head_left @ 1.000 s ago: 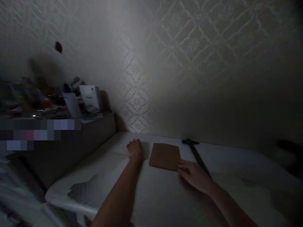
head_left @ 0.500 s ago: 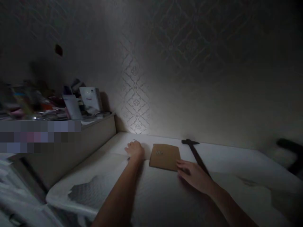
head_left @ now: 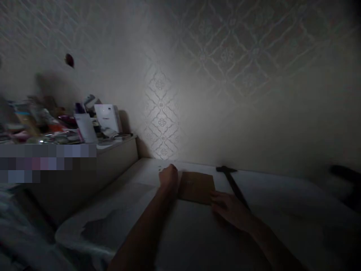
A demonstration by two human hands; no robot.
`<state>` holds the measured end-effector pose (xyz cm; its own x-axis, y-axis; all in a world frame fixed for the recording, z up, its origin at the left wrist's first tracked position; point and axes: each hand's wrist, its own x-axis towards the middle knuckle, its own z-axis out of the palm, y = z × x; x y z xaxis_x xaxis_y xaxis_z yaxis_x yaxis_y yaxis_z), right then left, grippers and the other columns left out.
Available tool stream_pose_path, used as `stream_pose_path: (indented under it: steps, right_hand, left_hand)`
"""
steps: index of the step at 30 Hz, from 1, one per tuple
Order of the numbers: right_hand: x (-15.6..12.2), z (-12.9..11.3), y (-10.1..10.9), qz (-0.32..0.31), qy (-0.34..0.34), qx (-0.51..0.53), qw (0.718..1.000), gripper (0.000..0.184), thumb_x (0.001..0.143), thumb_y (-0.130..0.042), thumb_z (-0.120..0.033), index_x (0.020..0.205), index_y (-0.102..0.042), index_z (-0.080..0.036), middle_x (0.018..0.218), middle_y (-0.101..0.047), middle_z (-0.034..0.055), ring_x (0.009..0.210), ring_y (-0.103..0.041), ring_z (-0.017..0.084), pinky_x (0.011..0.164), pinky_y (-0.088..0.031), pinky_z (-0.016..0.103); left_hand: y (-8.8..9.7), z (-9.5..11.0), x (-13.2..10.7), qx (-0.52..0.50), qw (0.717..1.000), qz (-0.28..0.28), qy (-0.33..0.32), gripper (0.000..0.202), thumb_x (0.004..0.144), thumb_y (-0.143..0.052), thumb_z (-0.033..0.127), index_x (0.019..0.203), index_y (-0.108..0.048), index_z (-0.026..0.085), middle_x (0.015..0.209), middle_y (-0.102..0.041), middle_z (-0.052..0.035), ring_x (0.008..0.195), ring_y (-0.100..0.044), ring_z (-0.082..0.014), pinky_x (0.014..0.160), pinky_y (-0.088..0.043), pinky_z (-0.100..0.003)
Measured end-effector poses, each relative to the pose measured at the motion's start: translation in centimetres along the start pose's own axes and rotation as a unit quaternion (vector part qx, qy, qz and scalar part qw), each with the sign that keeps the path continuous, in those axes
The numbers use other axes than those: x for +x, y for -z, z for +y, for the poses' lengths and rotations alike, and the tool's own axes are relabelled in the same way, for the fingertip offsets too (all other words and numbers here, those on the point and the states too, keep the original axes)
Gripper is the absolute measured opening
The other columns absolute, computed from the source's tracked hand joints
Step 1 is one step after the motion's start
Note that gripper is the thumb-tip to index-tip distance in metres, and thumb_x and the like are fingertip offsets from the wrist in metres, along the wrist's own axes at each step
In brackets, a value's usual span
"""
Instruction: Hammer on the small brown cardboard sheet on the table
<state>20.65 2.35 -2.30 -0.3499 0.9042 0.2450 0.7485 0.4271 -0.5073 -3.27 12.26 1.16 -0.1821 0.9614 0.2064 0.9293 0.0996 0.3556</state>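
Observation:
A brown square board (head_left: 197,186) lies flat on the white table (head_left: 183,233) near the wall. My left hand (head_left: 169,177) is at the board's left edge, fingers bunched together; what they pinch is too dim to make out. My right hand (head_left: 227,207) rests with fingers stretched flat on the board's near right corner. A dark hammer (head_left: 232,182) lies just right of the board, its head towards the wall and its handle running under my right hand's far side. Tiny specks (head_left: 160,168) lie on the table beyond my left hand.
A cluttered shelf (head_left: 113,145) stands at the left with a white box (head_left: 107,116), a white cup (head_left: 84,128) and other blurred items. Patterned wallpaper backs the table. A dark object (head_left: 345,173) sits at the far right. The room is very dim.
My left hand has lifted off the table and moved right, up against the board's left edge. My right hand and the hammer have stayed put.

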Motion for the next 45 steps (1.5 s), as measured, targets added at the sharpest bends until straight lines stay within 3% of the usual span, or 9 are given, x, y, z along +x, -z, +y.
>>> stream_pose_path:
  steps: [4, 7, 15, 19, 25, 39, 42, 45]
  right_hand:
    - [0.0, -0.1, 0.1, 0.004, -0.003, 0.005, 1.000, 0.032, 0.088, -0.053, -0.024, 0.112, -0.074, -0.017, 0.134, -0.061, 0.0114, 0.125, -0.057, 0.026, 0.109, -0.042, 0.044]
    - [0.0, -0.2, 0.1, 0.003, 0.000, -0.002, 1.000, 0.034, 0.088, -0.053, -0.024, 0.115, -0.072, -0.015, 0.134, -0.060, 0.0133, 0.124, -0.058, 0.026, 0.109, -0.043, 0.044]
    - [-0.1, -0.2, 0.2, 0.000, 0.002, -0.006, 1.000, 0.033, 0.087, -0.054, -0.024, 0.112, -0.074, -0.015, 0.133, -0.061, 0.0127, 0.123, -0.059, 0.027, 0.108, -0.044, 0.043]
    - [-0.1, -0.3, 0.3, -0.003, 0.005, -0.008, 1.000, 0.033, 0.088, -0.053, -0.025, 0.111, -0.074, -0.016, 0.133, -0.061, 0.0117, 0.123, -0.059, 0.027, 0.107, -0.045, 0.042]
    - [-0.1, -0.2, 0.3, 0.012, -0.001, 0.004, 1.000, 0.031, 0.087, -0.055, -0.025, 0.109, -0.075, -0.018, 0.132, -0.063, 0.0111, 0.122, -0.060, 0.027, 0.108, -0.044, 0.043]
    - [-0.2, 0.0, 0.0, 0.005, -0.004, -0.013, 1.000, 0.034, 0.088, -0.053, -0.027, 0.113, -0.073, -0.016, 0.131, -0.063, 0.0110, 0.122, -0.060, 0.026, 0.108, -0.044, 0.041]
    - [-0.1, 0.2, 0.1, 0.032, -0.009, -0.027, 0.999, 0.037, 0.089, -0.050, -0.027, 0.116, -0.072, -0.016, 0.129, -0.065, 0.0118, 0.120, -0.061, 0.026, 0.107, -0.045, 0.042]
    - [0.1, 0.9, 0.6, 0.097, -0.037, -0.076, 0.992, 0.041, 0.089, -0.046, -0.023, 0.120, -0.069, -0.011, 0.128, -0.065, 0.0153, 0.120, -0.059, 0.028, 0.107, -0.043, 0.043]
  left_hand:
    - [-0.4, 1.2, -0.5, -0.127, 0.988, -0.040, -0.081, 0.021, 0.090, -0.056, 0.025, 0.100, -0.072, 0.017, 0.102, -0.075, -0.0071, 0.095, -0.069, -0.0191, 0.080, -0.048, -0.025]
    - [-0.9, 1.7, -0.8, -0.187, 0.972, -0.080, -0.118, 0.021, 0.087, -0.059, 0.024, 0.098, -0.075, 0.016, 0.098, -0.076, -0.0072, 0.091, -0.069, -0.0187, 0.079, -0.049, -0.024]
    - [-2.1, 1.9, -1.0, -0.174, 0.960, -0.116, -0.185, 0.029, 0.088, -0.056, 0.031, 0.096, -0.077, 0.013, 0.095, -0.076, -0.0079, 0.091, -0.068, -0.0212, 0.081, -0.049, -0.026]
    - [-2.3, 1.8, -1.1, -0.141, 0.963, -0.134, -0.185, 0.028, 0.085, -0.060, 0.036, 0.091, -0.078, 0.016, 0.088, -0.076, -0.0064, 0.087, -0.067, -0.0209, 0.079, -0.049, -0.026]
    - [-2.4, 1.9, -1.1, -0.126, 0.967, -0.140, -0.174, 0.026, 0.082, -0.062, 0.037, 0.093, -0.078, 0.019, 0.092, -0.076, -0.0060, 0.088, -0.067, -0.0212, 0.080, -0.050, -0.027]
    - [-2.9, 1.6, -0.8, -0.136, 0.960, -0.148, -0.195, 0.019, 0.076, -0.065, 0.031, 0.086, -0.078, 0.021, 0.091, -0.075, -0.0023, 0.091, -0.067, -0.0201, 0.084, -0.051, -0.026]
    - [-2.9, 1.6, -0.7, -0.142, 0.958, -0.152, -0.197, 0.020, 0.075, -0.064, 0.030, 0.086, -0.078, 0.021, 0.090, -0.075, -0.0021, 0.091, -0.067, -0.0204, 0.084, -0.051, -0.027]
    - [-2.9, 1.6, -0.7, -0.139, 0.958, -0.157, -0.195, 0.019, 0.075, -0.064, 0.030, 0.086, -0.077, 0.020, 0.090, -0.075, -0.0025, 0.090, -0.067, -0.0206, 0.084, -0.051, -0.027]
